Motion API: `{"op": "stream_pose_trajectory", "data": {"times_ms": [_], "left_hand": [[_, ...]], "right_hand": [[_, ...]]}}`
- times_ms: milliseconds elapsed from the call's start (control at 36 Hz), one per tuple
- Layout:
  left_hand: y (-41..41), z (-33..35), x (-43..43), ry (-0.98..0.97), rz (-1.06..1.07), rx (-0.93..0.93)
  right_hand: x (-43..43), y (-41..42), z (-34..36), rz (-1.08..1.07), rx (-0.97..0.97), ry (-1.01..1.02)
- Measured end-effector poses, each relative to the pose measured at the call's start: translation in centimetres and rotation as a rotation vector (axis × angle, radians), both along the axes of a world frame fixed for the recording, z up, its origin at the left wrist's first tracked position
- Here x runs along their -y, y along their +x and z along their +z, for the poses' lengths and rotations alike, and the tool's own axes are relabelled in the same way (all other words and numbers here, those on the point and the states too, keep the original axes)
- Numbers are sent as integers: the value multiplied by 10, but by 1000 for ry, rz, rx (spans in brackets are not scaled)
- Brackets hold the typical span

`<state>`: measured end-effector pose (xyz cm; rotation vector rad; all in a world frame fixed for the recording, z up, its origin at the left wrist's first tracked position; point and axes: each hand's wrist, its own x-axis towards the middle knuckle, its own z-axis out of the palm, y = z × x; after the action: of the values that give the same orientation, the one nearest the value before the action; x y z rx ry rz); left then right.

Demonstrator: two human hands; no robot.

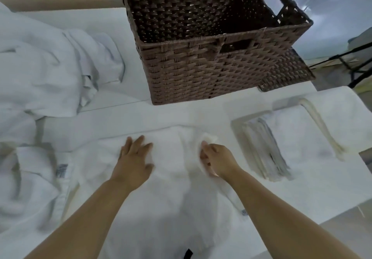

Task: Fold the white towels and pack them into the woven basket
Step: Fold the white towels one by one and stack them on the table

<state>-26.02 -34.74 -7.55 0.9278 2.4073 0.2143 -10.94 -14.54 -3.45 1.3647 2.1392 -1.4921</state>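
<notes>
While a brown woven basket [211, 57] stands far on the white table [124, 77], the left hand [133, 164] presses flat on a white towel [171, 188] spread near; the right hand [217, 162] pinches its fold.

The woven basket [211, 73] loses its far rim past the top edge. The towel heap [40, 67] runs off the left edge. A small label [61, 170], perhaps printed, is too blurred to read.

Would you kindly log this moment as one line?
phase: folding; left hand: flat on towel; right hand: pinches towel; basket: no towels seen; stack: right of hands
</notes>
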Motion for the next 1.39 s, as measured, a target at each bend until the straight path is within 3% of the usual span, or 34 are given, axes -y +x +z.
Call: {"op": "stream_pose_trajectory", "data": {"times_ms": [111, 278, 417, 556, 722, 944, 1167, 1389], "left_hand": [[0, 0, -3, -25, -11, -34], [-3, -1, -7, -32, -9, -43], [-8, -4, -6, -9, -8, -28], [-14, -6, -6, 32, -1, -14], [-15, -1, -5, 25, -4, -21], [31, 18, 16, 65, 17, -99], [128, 14, 46, 84, 96, 13], [193, 7, 70, -22, 45, -28]], "right_hand": [[-10, -15, -4, -190, 27, 31], [-15, -32, -7, -296, 143, 7], [-38, -34, -4, -393, -50, 247], [-69, -32, 8, -200, -76, 473], [-58, -24, 7, 97, 57, 621], [-15, 22, -2, 312, 48, 550], [17, 89, -14, 575, -9, 512], [22, 139, -25, 837, 26, 475]]}}
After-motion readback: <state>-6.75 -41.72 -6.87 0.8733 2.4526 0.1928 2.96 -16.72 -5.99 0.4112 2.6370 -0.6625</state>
